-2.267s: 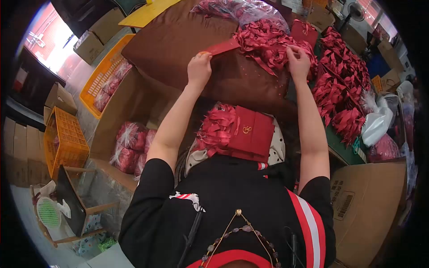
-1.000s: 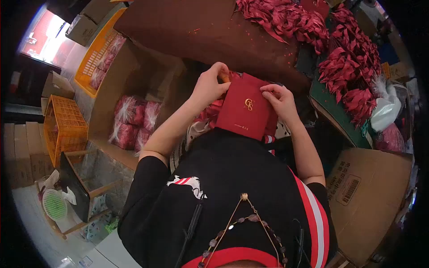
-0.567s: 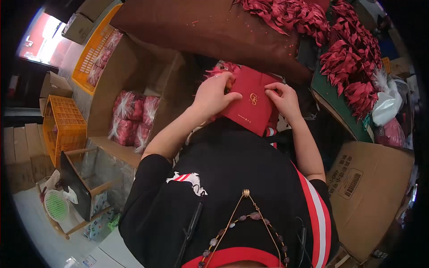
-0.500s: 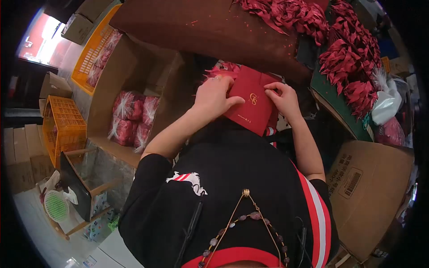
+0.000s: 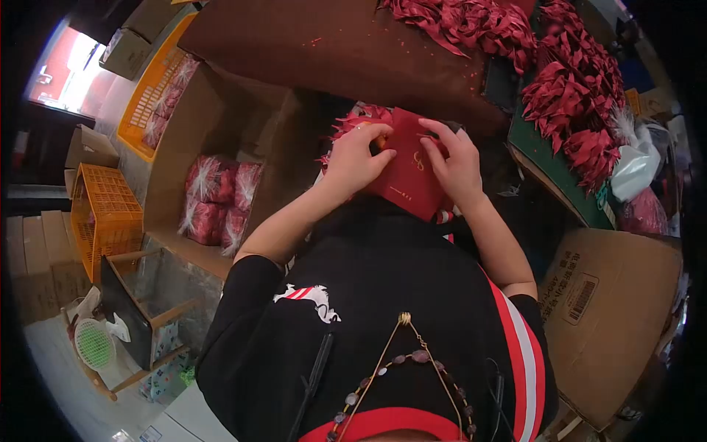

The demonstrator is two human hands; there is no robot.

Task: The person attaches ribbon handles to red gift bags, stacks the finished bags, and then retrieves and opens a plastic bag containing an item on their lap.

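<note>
A flat red paper bag (image 5: 405, 177) with gold lettering rests in front of my body, its printed side up. My left hand (image 5: 357, 156) is at the bag's left edge, with its fingers curled round a small orange object (image 5: 381, 140) that is mostly hidden. Over the bag's upper right part is my right hand (image 5: 458, 163), thumb and forefinger bent toward each other. A thin dark line shows between those fingertips, too small to name. Dark red ribbons (image 5: 361, 118) stick out behind my left hand and the bag.
Left of me, a large cardboard box (image 5: 173, 140) holds plastic-wrapped red bundles (image 5: 213, 195). Orange crates (image 5: 110, 206) stand beyond it. Ahead is a brown covered surface (image 5: 331, 59); dark red ribbon heaps (image 5: 571, 103) lie at the right. Another carton (image 5: 618, 317) stands at my right side.
My right hand has moved inward over the bag, its thumb now covering part of the gold logo. The orange object has come into view in my left hand.
</note>
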